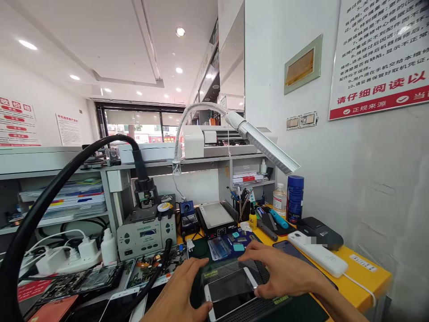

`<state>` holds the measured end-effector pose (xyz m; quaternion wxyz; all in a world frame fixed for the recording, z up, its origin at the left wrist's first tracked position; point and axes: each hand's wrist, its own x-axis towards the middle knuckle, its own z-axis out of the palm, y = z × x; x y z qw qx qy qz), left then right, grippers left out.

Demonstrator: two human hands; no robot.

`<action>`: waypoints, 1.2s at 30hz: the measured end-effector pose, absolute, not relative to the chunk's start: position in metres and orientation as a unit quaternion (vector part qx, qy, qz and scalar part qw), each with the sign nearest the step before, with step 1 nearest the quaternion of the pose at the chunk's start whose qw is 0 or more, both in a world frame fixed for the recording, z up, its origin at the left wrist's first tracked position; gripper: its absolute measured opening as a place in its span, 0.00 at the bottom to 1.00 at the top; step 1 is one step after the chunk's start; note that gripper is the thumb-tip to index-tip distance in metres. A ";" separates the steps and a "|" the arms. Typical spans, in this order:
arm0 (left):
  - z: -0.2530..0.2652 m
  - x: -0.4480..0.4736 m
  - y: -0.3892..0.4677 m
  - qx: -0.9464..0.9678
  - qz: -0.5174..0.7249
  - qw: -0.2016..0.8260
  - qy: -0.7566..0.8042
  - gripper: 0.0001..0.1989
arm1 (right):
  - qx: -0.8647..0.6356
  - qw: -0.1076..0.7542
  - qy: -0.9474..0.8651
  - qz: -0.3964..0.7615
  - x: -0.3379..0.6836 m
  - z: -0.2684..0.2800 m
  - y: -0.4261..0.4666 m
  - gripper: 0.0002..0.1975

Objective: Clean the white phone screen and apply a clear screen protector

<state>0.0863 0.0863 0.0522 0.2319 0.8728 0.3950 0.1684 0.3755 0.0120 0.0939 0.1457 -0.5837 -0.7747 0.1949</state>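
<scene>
As the phone (231, 293) lies near the left edge of the pad (256, 309), left hand (184, 288) and right hand (284, 270) thumb its ends, fingers apart; even, gentle pressure suits!

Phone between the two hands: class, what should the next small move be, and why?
Probably the left hand should steady the phone by its left end: the phone lies on the dark pad, the right hand has its thumb at the right end, and the left thumb is close by the left end.
</scene>
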 end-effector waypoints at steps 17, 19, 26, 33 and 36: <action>0.043 0.074 0.103 0.877 0.211 0.218 0.372 0.33 | -0.618 0.229 -0.748 0.081 0.375 0.091 0.062 0.29; 0.043 0.074 0.103 0.879 0.206 0.211 0.374 0.31 | -0.648 0.231 -0.725 0.040 0.373 0.090 0.087 0.27; 0.043 0.077 0.100 0.887 0.179 0.203 0.374 0.26 | -0.703 0.223 -0.675 0.002 0.358 0.086 0.170 0.29; 0.043 0.079 0.101 0.891 0.166 0.187 0.379 0.27 | -0.741 0.194 -0.643 0.001 0.352 0.074 0.203 0.31; 0.043 0.081 0.100 0.894 0.150 0.189 0.378 0.27 | -0.750 0.185 -0.635 -0.004 0.350 0.068 0.205 0.32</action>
